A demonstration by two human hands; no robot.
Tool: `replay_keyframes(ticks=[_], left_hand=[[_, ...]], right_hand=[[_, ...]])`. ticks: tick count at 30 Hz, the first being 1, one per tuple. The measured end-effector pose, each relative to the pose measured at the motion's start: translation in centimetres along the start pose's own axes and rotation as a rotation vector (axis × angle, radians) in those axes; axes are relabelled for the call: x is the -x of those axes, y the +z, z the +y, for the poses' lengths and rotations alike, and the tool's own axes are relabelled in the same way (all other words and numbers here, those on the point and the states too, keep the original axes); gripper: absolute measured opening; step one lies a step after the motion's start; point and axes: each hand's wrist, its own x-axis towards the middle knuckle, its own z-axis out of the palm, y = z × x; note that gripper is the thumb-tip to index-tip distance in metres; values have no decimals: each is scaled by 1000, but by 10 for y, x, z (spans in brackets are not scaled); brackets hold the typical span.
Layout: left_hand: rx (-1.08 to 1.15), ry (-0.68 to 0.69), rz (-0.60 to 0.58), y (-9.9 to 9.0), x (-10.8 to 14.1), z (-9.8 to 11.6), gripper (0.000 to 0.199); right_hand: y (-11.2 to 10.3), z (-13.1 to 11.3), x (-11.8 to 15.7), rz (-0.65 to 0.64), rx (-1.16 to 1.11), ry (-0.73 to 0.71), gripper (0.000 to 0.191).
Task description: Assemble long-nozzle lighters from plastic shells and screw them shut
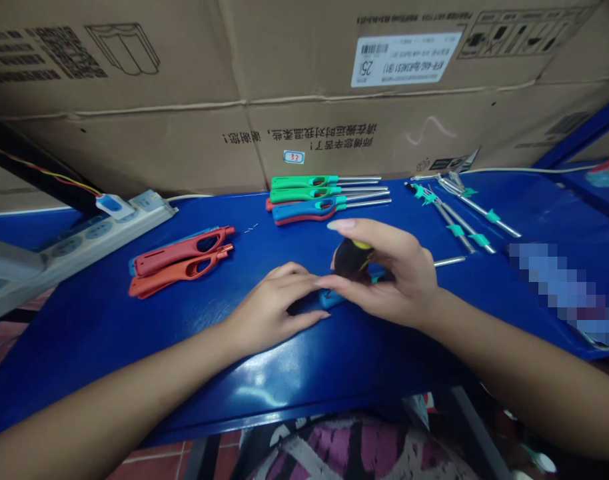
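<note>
My right hand (402,277) is closed round the black and yellow handle of a screwdriver (353,259), held upright. Its tip points down at the end of a blue gas lighter (330,300) lying on the table. From the left, my left hand (272,307) grips that same end with thumb and fingers. Most of this lighter is hidden under my right hand; its metal tube (449,262) shows beyond the knuckles. Farther back lie lighters with tubes fitted, green ones (298,195) and a blue and red one (304,211). Tiny screws (251,228) lie left of them.
Red (177,255) and orange (182,275) lighter casings lie at the left, near a white power strip (92,233). Metal tubes with teal parts and wires (479,213) lie at the back right. A cardboard wall (174,147) backs the blue table (184,387). A blurred patch covers something far right.
</note>
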Motion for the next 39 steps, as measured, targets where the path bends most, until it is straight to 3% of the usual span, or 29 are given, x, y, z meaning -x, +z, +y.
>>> replay_keyframes(ticks=[3, 10, 17, 22, 27, 32, 37, 39], left_hand=[[-18, 1, -32, 1, 0, -1, 31], [-2, -51, -43, 1, 0, 0, 31], [3, -33, -35, 1, 0, 0, 25], [7, -52, -44, 1, 0, 0, 23], [-10, -49, -42, 1, 0, 0, 24], [-3, -55, -58, 2, 0, 0, 27], [-8, -45, -53, 2, 0, 0, 25], [-1, -50, -53, 1, -1, 0, 25]], right_hand=[[-3, -1, -3, -24, 63, -53, 64], [-11, -4, -8, -242, -217, 131, 67], [-15, 0, -10, -201, 77, -25, 61], [-17, -6, -14, -280, -69, 110, 56], [-21, -1, -14, -158, 153, -30, 49], [-23, -6, -17, -323, 19, 79, 49], [-21, -10, -20, -96, 202, 26, 39], [-20, -8, -20, -77, 183, 58, 40]])
